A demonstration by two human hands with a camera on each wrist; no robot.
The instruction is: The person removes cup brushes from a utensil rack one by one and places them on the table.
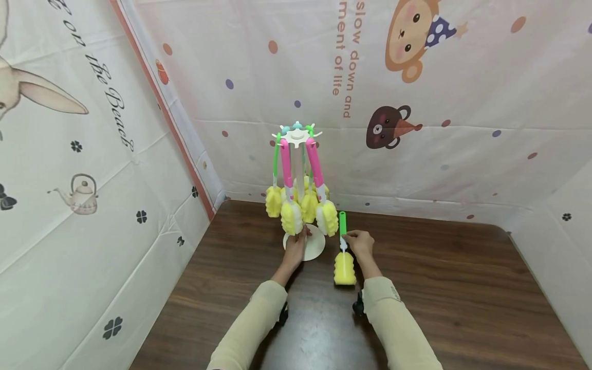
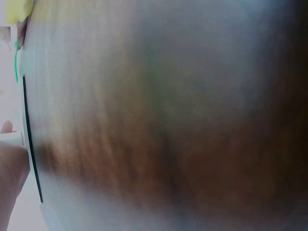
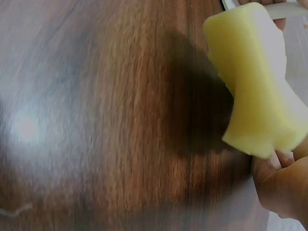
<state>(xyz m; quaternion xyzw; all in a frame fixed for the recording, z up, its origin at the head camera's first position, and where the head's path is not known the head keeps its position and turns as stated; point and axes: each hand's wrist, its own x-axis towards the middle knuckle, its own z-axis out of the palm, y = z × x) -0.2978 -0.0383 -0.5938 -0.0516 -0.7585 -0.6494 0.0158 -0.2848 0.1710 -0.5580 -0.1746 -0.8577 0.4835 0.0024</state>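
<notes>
A white stand (image 1: 297, 136) with a round base (image 1: 316, 247) stands on the table, and several bottle brushes with yellow sponge heads hang from its hooked top. Two pink-handled brushes (image 1: 287, 163) face me. Low on the stand, just above the base, my left hand (image 1: 295, 250) grips the white post (image 2: 10, 138), fingers partly hidden. To the right, my right hand (image 1: 362, 243) pinches a green-handled sponge brush (image 1: 344, 269) near where handle and head meet. Its handle points away from me. In the right wrist view the yellow sponge head (image 3: 255, 82) hides part of the fingers.
The brown wooden table (image 1: 439, 288) reaches to a printed curtain (image 1: 259, 82) at the back, with another printed curtain (image 1: 83, 257) along the left side. The hanging sponge heads spread out above the stand's base, close to my left hand.
</notes>
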